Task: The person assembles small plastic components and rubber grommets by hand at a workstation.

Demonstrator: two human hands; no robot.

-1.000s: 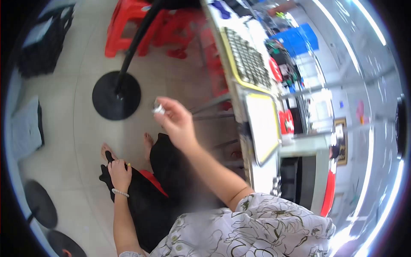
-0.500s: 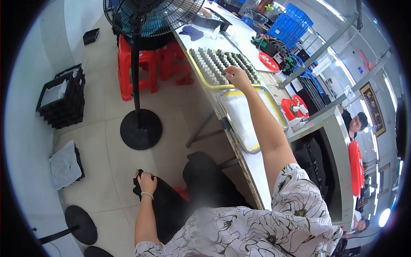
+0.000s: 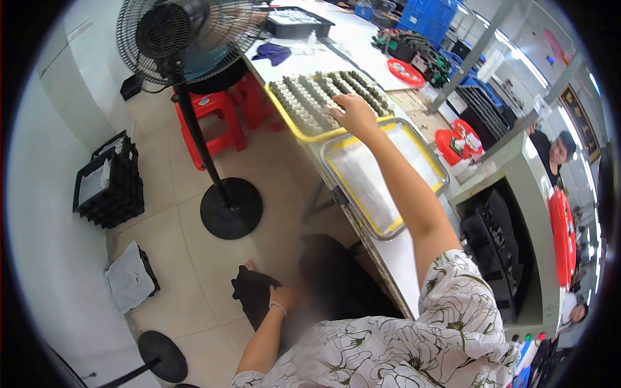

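Note:
My right hand (image 3: 357, 118) reaches over the near right part of a yellow-rimmed tray (image 3: 299, 133) on the table. Its thumb and fingers are bent together at the rows; whatever is between them is too small to make out. Small pieces (image 3: 309, 94) fill the tray in long rows, some pale, some dark. Beneath my right forearm lies a second metal tray (image 3: 369, 173), with a yellow border inside and a whitish sheet surface. My left hand (image 3: 282, 299) rests on my black-trousered leg, fingers loosely laid out and partly blurred, holding nothing visible.
A black pedestal fan (image 3: 174, 32) and red stools (image 3: 207, 123) stand left of the table. Stacked black crates (image 3: 110, 184) sit by the wall. On the table are a purple cloth (image 3: 273, 53), a black bin (image 3: 297, 27) and red plates (image 3: 405, 72). A machine housing (image 3: 540, 174) stands right.
The view has shifted and tilted. My left hand has slid from the knee up along the leg toward my body. My right hand stays over the yellow-rimmed tray, fingertips slightly moved among the rows.

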